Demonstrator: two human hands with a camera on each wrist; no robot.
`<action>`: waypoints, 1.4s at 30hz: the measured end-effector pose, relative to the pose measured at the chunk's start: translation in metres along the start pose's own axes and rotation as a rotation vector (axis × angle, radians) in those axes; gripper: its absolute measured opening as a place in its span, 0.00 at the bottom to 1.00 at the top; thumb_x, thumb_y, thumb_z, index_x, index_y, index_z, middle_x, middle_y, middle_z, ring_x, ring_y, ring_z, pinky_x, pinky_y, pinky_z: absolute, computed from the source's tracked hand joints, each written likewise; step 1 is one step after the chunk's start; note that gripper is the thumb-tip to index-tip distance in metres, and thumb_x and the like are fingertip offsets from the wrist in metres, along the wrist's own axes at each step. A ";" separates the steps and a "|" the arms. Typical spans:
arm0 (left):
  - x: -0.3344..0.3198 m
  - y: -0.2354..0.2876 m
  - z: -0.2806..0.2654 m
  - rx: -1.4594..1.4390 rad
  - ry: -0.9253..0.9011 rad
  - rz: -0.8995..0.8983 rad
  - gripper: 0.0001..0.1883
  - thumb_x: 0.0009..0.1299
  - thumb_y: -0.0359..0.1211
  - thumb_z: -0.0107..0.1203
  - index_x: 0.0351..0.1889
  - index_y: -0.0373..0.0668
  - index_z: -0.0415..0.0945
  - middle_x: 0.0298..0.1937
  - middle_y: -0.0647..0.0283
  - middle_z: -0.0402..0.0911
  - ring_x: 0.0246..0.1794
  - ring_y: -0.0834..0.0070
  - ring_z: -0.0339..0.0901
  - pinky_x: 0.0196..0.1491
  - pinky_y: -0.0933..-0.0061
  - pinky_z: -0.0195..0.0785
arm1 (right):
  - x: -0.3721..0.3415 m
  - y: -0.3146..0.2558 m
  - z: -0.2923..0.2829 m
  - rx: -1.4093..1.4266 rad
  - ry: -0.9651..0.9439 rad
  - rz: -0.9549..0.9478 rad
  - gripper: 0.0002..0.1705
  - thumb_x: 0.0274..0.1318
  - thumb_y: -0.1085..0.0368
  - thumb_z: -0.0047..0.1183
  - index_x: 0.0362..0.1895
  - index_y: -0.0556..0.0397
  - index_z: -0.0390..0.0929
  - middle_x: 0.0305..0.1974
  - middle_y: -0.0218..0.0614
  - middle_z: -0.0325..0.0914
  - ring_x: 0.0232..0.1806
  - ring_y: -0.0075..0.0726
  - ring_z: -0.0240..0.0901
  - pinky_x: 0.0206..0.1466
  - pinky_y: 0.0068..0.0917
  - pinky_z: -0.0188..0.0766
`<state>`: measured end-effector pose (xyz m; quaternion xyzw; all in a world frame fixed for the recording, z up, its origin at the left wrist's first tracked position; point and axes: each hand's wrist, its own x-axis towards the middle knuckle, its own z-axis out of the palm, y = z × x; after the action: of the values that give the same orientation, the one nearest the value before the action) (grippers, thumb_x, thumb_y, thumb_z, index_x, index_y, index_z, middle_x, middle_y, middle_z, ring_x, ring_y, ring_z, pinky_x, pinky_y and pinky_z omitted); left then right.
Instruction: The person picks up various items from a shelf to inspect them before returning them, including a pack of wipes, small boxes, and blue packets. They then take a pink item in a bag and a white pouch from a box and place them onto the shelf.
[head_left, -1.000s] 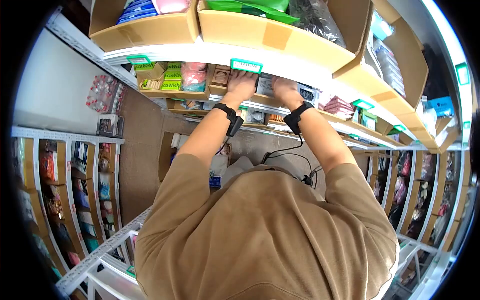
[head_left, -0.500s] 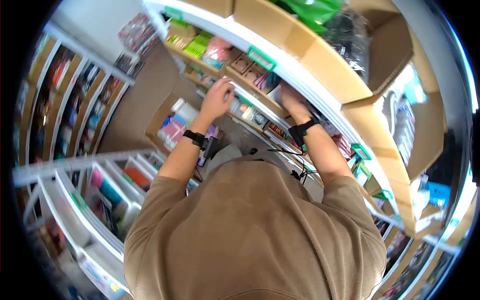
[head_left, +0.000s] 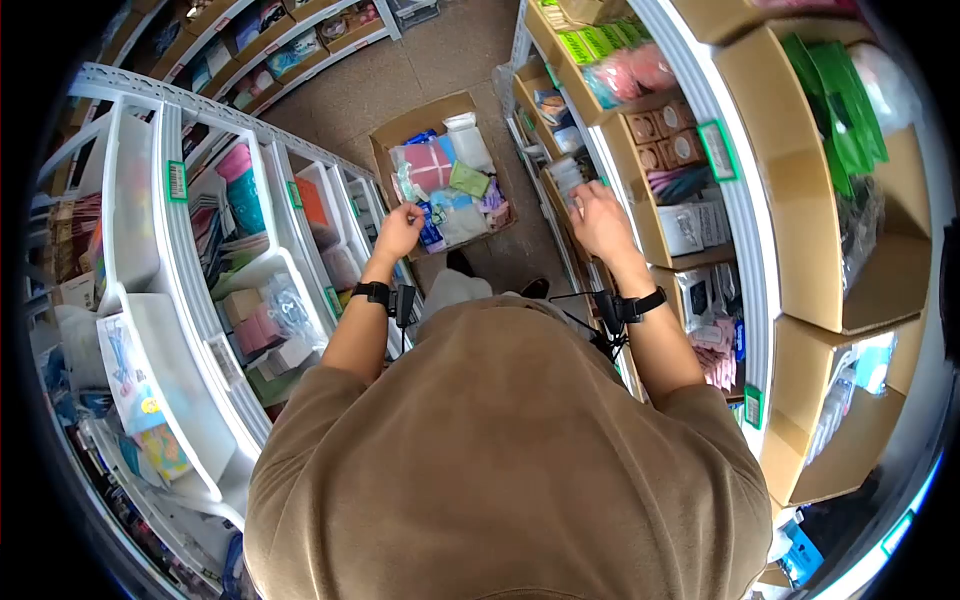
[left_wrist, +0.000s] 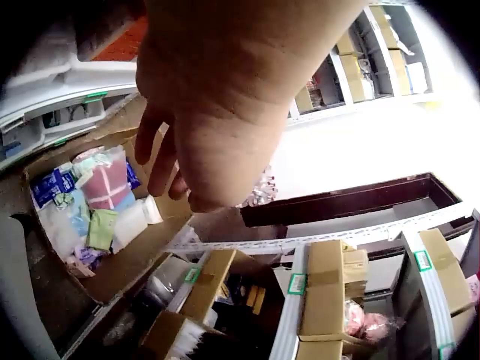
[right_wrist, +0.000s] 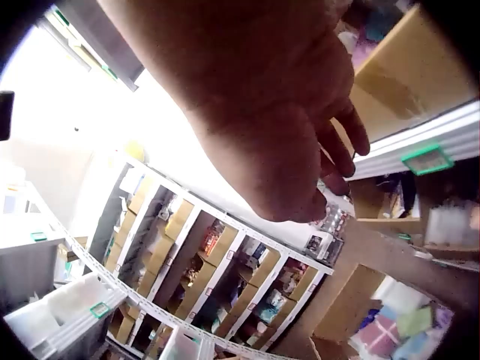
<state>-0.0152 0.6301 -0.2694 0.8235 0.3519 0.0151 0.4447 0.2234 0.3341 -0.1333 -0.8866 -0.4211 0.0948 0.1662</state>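
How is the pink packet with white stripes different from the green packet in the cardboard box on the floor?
The pink packet with white stripes looks bigger than the small green packet. The pink one has crossing white stripes; the green one shows no such cross. Both lie in the open brown cardboard box.

The open carton [head_left: 420,113] at upper centre of the head view is matt brown cardboard; the packets [head_left: 468,180] inside have glossy plastic wrapping. At left, smooth translucent plastic bins [head_left: 130,210] sit in white-painted metal shelving [head_left: 150,88]. The upper-right green bag [head_left: 830,95] is shiny plastic film; the shirt [head_left: 500,430], matt cloth.
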 end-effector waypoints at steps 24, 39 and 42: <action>0.367 -0.263 0.251 0.017 -0.283 -0.304 0.32 0.62 0.39 0.62 0.62 0.33 0.66 0.56 0.41 0.77 0.58 0.46 0.74 0.59 0.55 0.68 | 0.161 0.105 0.442 -0.011 -0.742 0.545 0.29 0.65 0.54 0.47 0.59 0.66 0.62 0.56 0.62 0.71 0.54 0.65 0.74 0.55 0.51 0.72; 0.436 -0.264 0.329 -0.127 0.079 -0.375 0.26 0.54 0.40 0.69 0.44 0.29 0.79 0.42 0.37 0.82 0.47 0.46 0.81 0.49 0.57 0.73 | 0.151 0.099 0.498 -0.134 -1.147 0.447 0.31 0.64 0.65 0.41 0.69 0.63 0.52 0.51 0.56 0.79 0.46 0.57 0.81 0.50 0.57 0.70; 0.392 -0.246 0.288 -0.306 0.165 -0.371 0.24 0.55 0.36 0.65 0.47 0.33 0.78 0.42 0.44 0.84 0.45 0.50 0.81 0.50 0.58 0.73 | 0.164 0.096 0.469 -0.067 -1.072 0.560 0.31 0.64 0.62 0.42 0.68 0.64 0.55 0.51 0.58 0.79 0.50 0.60 0.78 0.54 0.54 0.70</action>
<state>0.2377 0.7419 -0.7390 0.6640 0.5255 0.0534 0.5292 0.2508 0.5058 -0.6084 -0.7971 -0.1995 0.5552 -0.1283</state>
